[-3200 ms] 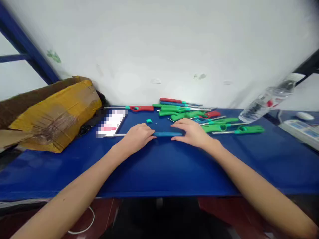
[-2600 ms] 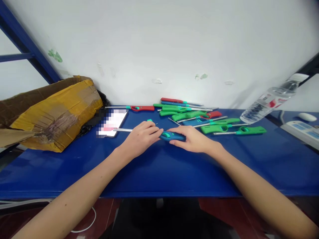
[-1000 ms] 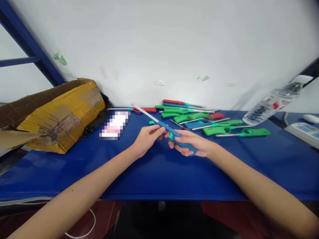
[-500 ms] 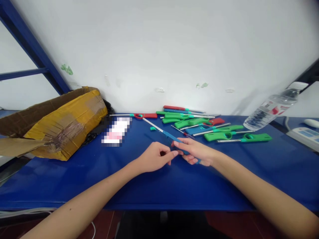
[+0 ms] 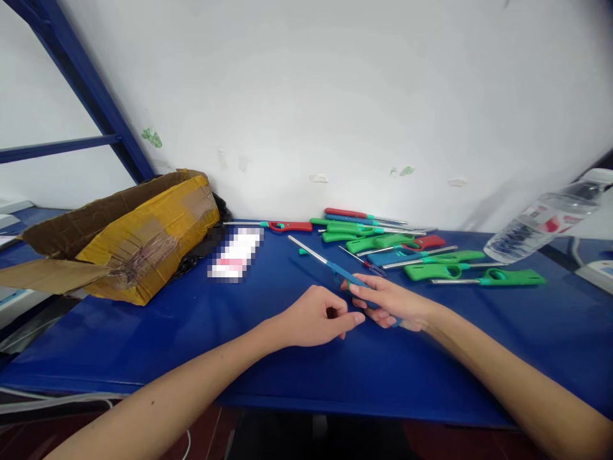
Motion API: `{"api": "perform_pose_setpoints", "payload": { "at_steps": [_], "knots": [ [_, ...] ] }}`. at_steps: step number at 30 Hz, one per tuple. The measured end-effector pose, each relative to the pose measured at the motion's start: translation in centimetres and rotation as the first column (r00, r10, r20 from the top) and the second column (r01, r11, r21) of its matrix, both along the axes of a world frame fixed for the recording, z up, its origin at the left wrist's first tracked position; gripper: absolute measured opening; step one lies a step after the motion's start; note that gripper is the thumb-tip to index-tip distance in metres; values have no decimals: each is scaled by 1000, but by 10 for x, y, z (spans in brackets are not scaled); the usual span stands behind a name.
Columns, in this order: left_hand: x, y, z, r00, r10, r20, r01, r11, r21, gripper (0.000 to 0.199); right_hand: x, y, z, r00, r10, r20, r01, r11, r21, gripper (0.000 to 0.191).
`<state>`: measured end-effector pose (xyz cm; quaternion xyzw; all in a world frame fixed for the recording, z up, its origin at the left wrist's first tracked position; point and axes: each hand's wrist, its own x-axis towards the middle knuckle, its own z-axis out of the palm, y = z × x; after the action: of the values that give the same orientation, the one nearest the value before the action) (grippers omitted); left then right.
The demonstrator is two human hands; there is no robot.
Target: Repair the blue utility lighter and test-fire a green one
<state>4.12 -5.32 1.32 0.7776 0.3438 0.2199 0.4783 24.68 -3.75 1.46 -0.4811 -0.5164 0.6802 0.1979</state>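
My right hand (image 5: 387, 301) is wrapped round the handle of a blue long-necked gas lighter (image 5: 338, 269). Its metal tube slants up and to the left above the table. My left hand (image 5: 318, 316) is just to the left, fingers curled in and thumb pointing toward the right hand. Its palm side is hidden, so I cannot make out whether anything is inside. Behind the hands lies a pile of gas lighters: several green ones (image 5: 433, 272), a red one (image 5: 345, 212) and blue ones. A thin screwdriver-like tool (image 5: 366, 262) lies at the pile's front.
A taped cardboard box (image 5: 143, 246) with open flaps stands at left. Beside it are a blurred-out white and pink item (image 5: 237, 255) and a separate red lighter (image 5: 294, 226). A water bottle (image 5: 541, 220) leans at right on the blue table (image 5: 191, 358), against which a white wall rises.
The view has shifted slightly, so the whole scene sits further right. My right hand still holds the blue lighter; the left hand's thumb remains close to it.
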Motion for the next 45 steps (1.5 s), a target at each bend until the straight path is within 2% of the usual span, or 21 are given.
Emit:
{"api": "perform_pose_setpoints", "payload": {
  "at_steps": [9,21,32,45],
  "knots": [
    [1,-2,-1,999,-33,14,34,999,-14,44,-3,-2,-2,998,-32,59,32,999,9,44],
    [0,-4,-2,996,-85,34,84,996,25,46,-4,-2,2,999,-34,9,34,999,-13,39],
    [1,-4,-2,997,-72,26,73,997,-3,47,-5,-4,-1,996,-16,87,14,999,29,43],
    [0,-3,-5,996,-88,30,87,996,22,47,-3,-2,-1,999,-9,34,9,1000,3,37]
  ]
}}
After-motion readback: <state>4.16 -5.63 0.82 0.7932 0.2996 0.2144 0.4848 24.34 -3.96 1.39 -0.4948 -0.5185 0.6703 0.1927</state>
